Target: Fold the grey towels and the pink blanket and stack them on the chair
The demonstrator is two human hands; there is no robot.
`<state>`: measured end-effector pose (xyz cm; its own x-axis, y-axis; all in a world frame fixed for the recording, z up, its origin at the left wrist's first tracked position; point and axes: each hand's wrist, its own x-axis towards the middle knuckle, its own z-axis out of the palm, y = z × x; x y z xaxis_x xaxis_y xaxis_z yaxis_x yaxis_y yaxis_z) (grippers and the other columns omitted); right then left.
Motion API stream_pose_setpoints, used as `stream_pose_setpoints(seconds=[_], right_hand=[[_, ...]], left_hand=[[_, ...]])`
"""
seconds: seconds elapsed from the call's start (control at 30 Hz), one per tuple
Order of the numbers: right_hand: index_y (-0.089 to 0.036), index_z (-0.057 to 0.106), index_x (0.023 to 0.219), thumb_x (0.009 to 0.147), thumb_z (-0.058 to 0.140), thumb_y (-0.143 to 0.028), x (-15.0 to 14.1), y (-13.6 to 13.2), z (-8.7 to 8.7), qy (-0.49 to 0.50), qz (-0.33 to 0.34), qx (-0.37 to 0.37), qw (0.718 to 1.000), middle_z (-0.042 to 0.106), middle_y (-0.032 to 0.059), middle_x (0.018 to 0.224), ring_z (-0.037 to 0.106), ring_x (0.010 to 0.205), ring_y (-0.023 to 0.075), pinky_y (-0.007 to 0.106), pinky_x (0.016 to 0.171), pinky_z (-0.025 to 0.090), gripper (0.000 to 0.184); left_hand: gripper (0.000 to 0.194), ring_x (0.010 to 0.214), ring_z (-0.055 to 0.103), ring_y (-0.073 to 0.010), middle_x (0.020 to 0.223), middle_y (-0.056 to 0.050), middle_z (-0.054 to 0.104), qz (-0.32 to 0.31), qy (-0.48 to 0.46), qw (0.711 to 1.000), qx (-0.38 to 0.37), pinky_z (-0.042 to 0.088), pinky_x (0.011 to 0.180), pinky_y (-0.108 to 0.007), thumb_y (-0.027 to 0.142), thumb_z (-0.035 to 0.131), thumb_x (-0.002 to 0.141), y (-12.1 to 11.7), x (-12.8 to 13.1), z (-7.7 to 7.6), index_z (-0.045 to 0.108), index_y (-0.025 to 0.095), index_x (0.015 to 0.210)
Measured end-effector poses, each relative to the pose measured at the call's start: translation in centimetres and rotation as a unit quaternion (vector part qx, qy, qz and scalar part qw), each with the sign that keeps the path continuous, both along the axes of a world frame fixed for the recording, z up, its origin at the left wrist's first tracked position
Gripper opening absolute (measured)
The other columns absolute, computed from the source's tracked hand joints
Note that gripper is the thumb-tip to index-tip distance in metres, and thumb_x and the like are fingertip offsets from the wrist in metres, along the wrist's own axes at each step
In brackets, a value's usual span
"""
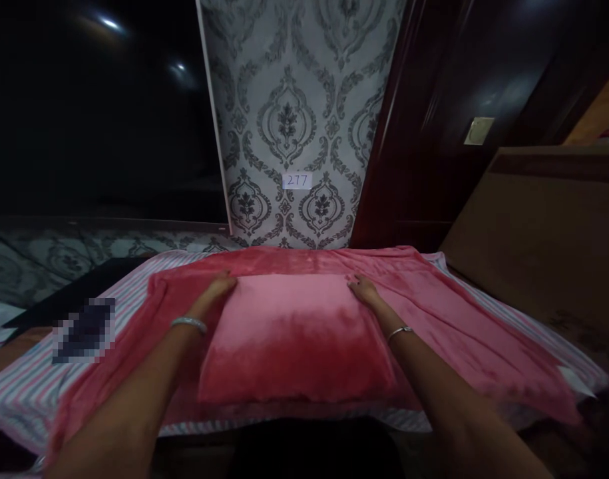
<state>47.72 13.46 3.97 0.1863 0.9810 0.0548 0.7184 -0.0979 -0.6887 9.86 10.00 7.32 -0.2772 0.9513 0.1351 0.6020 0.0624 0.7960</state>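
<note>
A pink and red plush pillow [299,339] lies flat in the middle, its far edge paler than its near edge. My left hand [222,285] is closed on its far left corner, with the fingertips partly hidden. At the far right corner, my right hand [363,290] has its fingers curled on the pillow's edge. Beneath the pillow spreads a plush blanket [448,313] of the same pink, wrinkled on the right side.
A striped cloth [139,279] covers the table under the blanket. On its left is a pixelated dark object [84,332]. A large dark screen [94,120] stands behind at left. A brown cardboard box [538,233] is at right. The patterned wall bears a paper label [297,180].
</note>
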Motion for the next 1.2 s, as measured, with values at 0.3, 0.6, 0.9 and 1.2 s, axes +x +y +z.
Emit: stream_pose_setpoints(seconds=[0.3, 0.6, 0.9, 1.2], right_hand=[[-0.029, 0.051, 0.146, 0.102, 0.042, -0.046, -8.4, 0.5, -1.8, -0.203, 0.176, 0.033, 0.963, 0.044, 0.006, 0.156, 0.029, 0.147, 0.0308, 0.061, 0.12, 0.011, 0.048], [-0.026, 0.055, 0.141, 0.105, 0.029, -0.049, -8.1, 0.1, -5.2, -0.294, 0.188, 0.078, 0.934, 0.06, 0.0079, 0.14, 0.044, 0.132, 0.0306, 0.058, 0.114, 0.022, 0.05], [-0.024, 0.053, 0.143, 0.106, 0.029, -0.046, -8.5, -0.4, -4.4, -0.284, 0.187, 0.075, 0.937, 0.058, 0.0091, 0.143, 0.044, 0.133, 0.0288, 0.056, 0.115, 0.022, 0.05], [-0.029, 0.047, 0.149, 0.105, 0.029, -0.045, -3.8, 0.3, -3.2, -0.273, 0.129, -0.015, 0.953, 0.04, 0.006, 0.159, 0.031, 0.146, 0.0293, 0.064, 0.114, 0.027, 0.05]], left_hand=[[0.058, 0.151, 0.027, -0.0309, 0.159, -0.01, 0.041, -0.175, 0.281, 0.944, 0.001, 0.009, 0.124, -0.056, 0.044, 0.055, 0.092, 2.3, 8.9, -4.9, 0.049, 0.025, 0.147], [0.06, 0.147, 0.035, -0.0343, 0.157, -0.014, 0.043, -0.192, 0.425, 0.885, 0.005, 0.019, 0.12, -0.061, 0.049, 0.032, 0.101, 2.0, 9.2, -8.4, 0.041, 0.02, 0.153], [0.061, 0.146, 0.036, -0.0336, 0.158, -0.014, 0.042, -0.18, 0.416, 0.891, 0.011, 0.021, 0.121, -0.059, 0.049, 0.033, 0.1, 1.3, 9.5, -7.8, 0.04, 0.02, 0.153], [0.056, 0.142, 0.04, -0.0384, 0.151, -0.017, 0.049, -0.103, 0.412, 0.905, -0.031, 0.018, 0.117, -0.067, 0.05, 0.036, 0.099, 2.0, 4.0, -5.8, 0.051, 0.022, 0.145]])
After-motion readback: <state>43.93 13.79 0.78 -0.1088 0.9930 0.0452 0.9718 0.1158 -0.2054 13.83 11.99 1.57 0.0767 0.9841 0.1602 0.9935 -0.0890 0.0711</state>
